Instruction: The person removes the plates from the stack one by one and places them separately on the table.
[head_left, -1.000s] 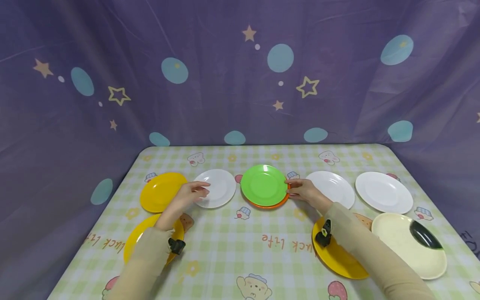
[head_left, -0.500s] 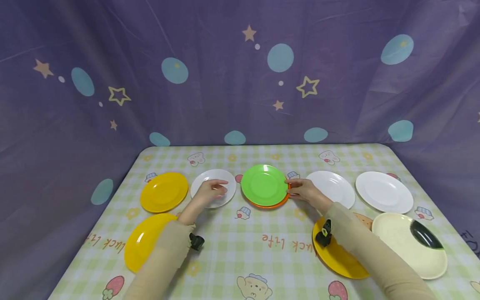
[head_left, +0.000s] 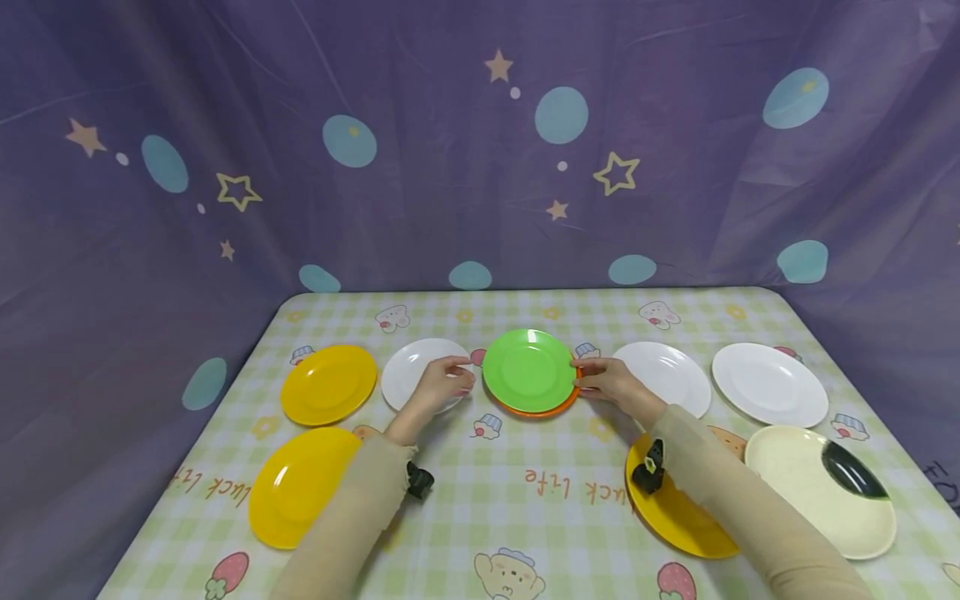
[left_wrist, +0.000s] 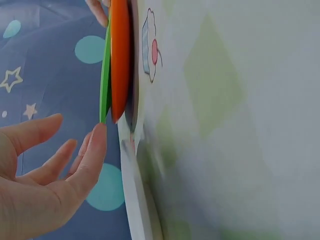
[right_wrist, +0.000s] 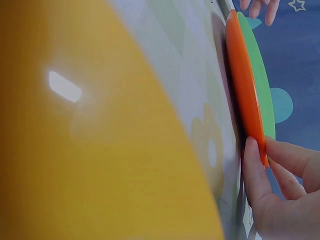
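Note:
A green plate (head_left: 528,371) lies stacked on an orange plate (head_left: 568,403), whose rim peeks out below and to the right. My right hand (head_left: 615,385) pinches the orange plate's rim on the right side; in the right wrist view the thumb is beneath the orange plate (right_wrist: 242,75) and fingers touch the rim by the green plate (right_wrist: 260,75). Over the right part of a white plate (head_left: 408,371) is my left hand (head_left: 438,387), holding nothing. Its fingers are loosely extended toward the green plate (left_wrist: 105,75), with a fingertip close to its edge in the left wrist view; contact is unclear.
Two yellow plates (head_left: 327,385) (head_left: 296,492) lie at the left. On the right are two white plates (head_left: 667,379) (head_left: 768,385), a yellow plate (head_left: 675,517) partly under the right sleeve, and a cream plate (head_left: 802,492) with a dark patch. A purple curtain (head_left: 420,225) hangs behind the table.
My left hand has moved right, across the left white plate and toward the green plate. The right hand and the plates stay where they were.

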